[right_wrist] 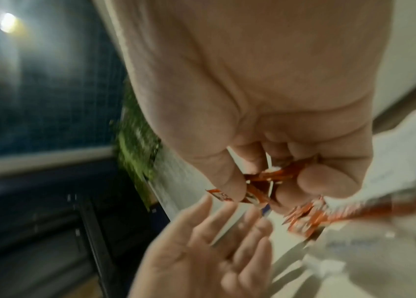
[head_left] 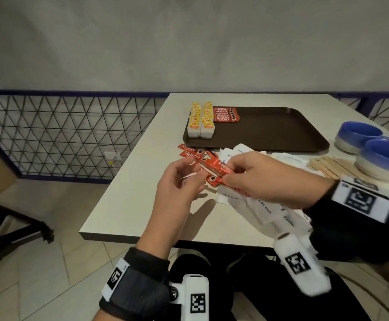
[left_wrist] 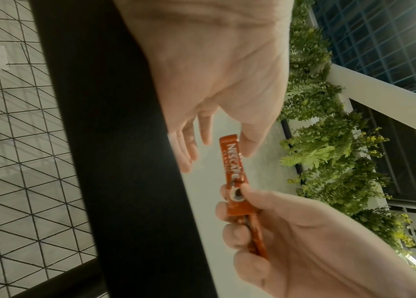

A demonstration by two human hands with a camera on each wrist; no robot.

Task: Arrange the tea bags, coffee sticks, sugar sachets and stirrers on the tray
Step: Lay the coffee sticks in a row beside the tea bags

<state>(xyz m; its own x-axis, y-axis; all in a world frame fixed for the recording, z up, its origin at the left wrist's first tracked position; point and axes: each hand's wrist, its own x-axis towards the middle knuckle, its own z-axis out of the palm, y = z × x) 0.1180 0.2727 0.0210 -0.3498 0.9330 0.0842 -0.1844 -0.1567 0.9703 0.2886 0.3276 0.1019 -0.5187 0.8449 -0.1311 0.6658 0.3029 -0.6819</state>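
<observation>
My right hand (head_left: 231, 174) pinches a small bunch of red coffee sticks (head_left: 214, 163) just above the table. In the left wrist view one stick (left_wrist: 233, 161) juts up from the right hand's (left_wrist: 236, 211) fingers. My left hand (head_left: 192, 171) faces it with loose, spread fingers, and its thumb (left_wrist: 249, 145) touches the stick's free end. More coffee sticks (head_left: 192, 152) lie loose on the table. The brown tray (head_left: 270, 135) holds two rows of yellow tea bags (head_left: 200, 119) and a neat row of coffee sticks (head_left: 226, 114) at its left end. White sugar sachets (head_left: 258, 205) are heaped under my right wrist. Wooden stirrers (head_left: 335, 166) lie to the right.
Two blue-and-white bowls (head_left: 360, 135) (head_left: 386, 158) stand at the table's right edge, beside the stirrers. A wire-mesh fence (head_left: 61, 135) runs to the left of the table. The table's near edge (head_left: 165, 237) is just below my hands.
</observation>
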